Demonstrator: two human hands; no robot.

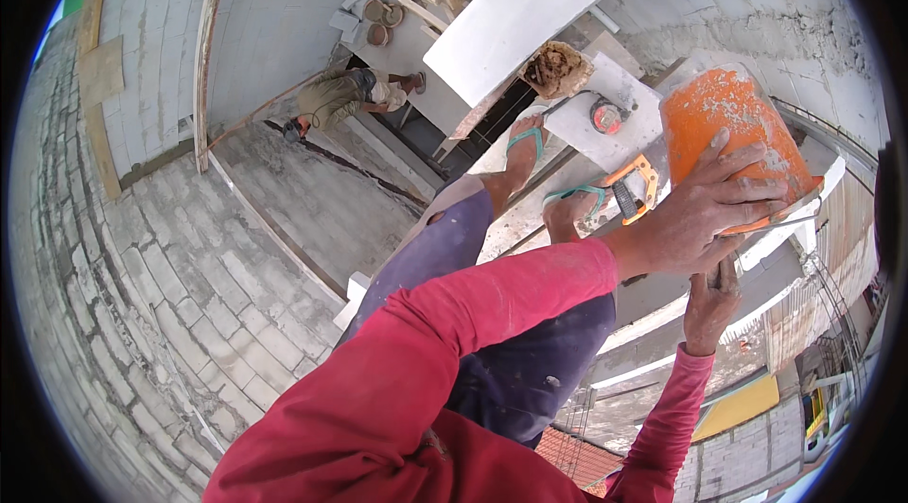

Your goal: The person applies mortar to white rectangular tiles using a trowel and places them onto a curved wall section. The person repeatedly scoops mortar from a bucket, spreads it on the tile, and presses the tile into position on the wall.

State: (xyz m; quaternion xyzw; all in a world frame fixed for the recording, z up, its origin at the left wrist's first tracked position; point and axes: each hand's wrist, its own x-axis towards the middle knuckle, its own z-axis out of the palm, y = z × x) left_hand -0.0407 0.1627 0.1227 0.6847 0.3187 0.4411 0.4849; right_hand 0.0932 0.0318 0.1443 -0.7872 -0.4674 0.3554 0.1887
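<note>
An orange bucket (711,115), its side crusted with pale dried mortar, is tilted on its side at the right. My left hand (695,215) reaches across and lies over the bucket near its rim, fingers slightly spread and bent against it. Below it, my right hand (714,306) has its fingers raised to the rim's underside, partly hidden there. The inside of the bucket does not show. Near my left wrist rests an orange-and-black tool handle (636,189). Beyond it, a small round red-and-black object (605,115) sits on a pale board (574,125).
My sandalled feet (523,148) stand on a narrow ledge high above a floor. A large white block (534,11) and a mortar-caked container (558,70) are ahead. Far below, a person (345,95) bends over near several buckets (378,35). Thin metal bars (832,130) run along the right.
</note>
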